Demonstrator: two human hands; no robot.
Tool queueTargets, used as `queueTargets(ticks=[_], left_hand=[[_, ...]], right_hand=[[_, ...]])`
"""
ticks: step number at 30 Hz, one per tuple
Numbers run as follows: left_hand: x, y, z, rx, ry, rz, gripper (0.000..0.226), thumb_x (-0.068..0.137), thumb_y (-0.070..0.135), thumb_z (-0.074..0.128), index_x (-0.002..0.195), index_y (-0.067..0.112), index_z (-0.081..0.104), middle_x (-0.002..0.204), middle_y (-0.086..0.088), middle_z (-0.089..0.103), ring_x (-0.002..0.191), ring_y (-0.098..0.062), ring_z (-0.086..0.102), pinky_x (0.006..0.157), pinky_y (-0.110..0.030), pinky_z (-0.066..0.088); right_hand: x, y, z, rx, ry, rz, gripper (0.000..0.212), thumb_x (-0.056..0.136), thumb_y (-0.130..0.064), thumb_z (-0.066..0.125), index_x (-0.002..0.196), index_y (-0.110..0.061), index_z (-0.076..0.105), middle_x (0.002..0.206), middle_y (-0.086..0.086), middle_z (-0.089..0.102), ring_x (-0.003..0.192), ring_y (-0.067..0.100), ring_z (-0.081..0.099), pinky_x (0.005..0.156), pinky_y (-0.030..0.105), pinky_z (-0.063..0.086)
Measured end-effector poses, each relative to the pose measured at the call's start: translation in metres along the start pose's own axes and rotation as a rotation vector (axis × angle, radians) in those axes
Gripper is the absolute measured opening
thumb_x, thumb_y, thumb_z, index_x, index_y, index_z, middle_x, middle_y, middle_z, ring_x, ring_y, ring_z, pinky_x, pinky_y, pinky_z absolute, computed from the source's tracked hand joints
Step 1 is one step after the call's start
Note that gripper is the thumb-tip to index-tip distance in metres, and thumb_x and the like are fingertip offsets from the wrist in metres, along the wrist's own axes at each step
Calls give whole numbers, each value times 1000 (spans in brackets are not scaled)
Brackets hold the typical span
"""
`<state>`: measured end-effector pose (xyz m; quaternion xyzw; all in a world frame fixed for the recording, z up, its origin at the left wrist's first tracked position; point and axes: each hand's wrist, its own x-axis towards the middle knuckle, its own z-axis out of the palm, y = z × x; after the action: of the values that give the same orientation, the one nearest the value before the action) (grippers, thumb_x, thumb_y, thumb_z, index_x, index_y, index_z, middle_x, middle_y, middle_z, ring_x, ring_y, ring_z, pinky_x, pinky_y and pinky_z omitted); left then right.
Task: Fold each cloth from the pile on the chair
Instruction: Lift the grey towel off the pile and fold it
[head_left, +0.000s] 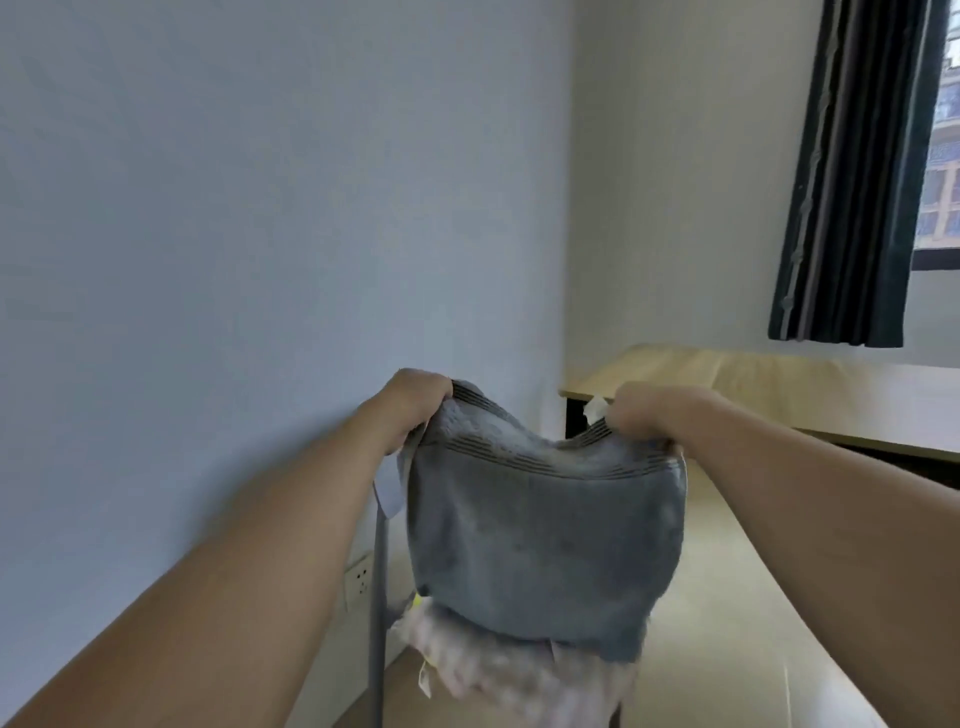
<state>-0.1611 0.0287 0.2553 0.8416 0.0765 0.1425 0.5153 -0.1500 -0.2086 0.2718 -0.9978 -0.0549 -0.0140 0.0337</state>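
Towel (540, 540), grey w/ dark stripe band, is hanging between both hands, sagging at its top edge. Left hand (415, 400) is gripping the corner at towel's 11 o'clock; right hand (644, 413) is pinching the corner at 1 o'clock, white tag beside it. Towel's bottom is touching the pale cloth pile (493, 670) at 6 o'clock on the chair (376, 623). Desk (779, 395) sitting at 2 o'clock; frame is blurry.

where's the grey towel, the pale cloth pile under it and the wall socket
grey towel (545, 535): head view, middle of the hanging front face.
pale cloth pile (498, 670): head view, top of the heap below the towel.
wall socket (358, 577): head view, centre of its white plate.
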Motion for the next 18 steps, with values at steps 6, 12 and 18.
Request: queueTargets(ticks=[6, 12, 18], left_hand=[[-3, -113, 66, 744, -356, -98, 29, 93, 7, 44, 112, -7, 62, 118, -23, 63, 109, -37, 60, 71, -38, 47], [28, -201, 117, 639, -334, -119, 19, 89, 2, 44, 94, 6, 62, 94, -17, 63, 80, -28, 55, 62, -27, 37], [124, -233, 156, 488, -74, -93, 14, 92, 12, 47, 83, 9, 58, 86, -12, 62, 82, -28, 56, 64, -28, 37]], right_hand=[[-1, 16, 103, -161, -473, 77, 41, 96, -7, 44, 136, 2, 42, 137, 19, 48, 121, 31, 54, 99, 35, 44], [55, 33, 176, -56, -510, 154, 42, 98, -7, 38, 139, 1, 38, 139, 18, 46, 122, 29, 53, 100, 32, 43], [164, 58, 214, 199, -368, 148, 19, 95, -7, 31, 101, -2, 48, 97, 15, 55, 88, 31, 65, 54, 28, 52]])
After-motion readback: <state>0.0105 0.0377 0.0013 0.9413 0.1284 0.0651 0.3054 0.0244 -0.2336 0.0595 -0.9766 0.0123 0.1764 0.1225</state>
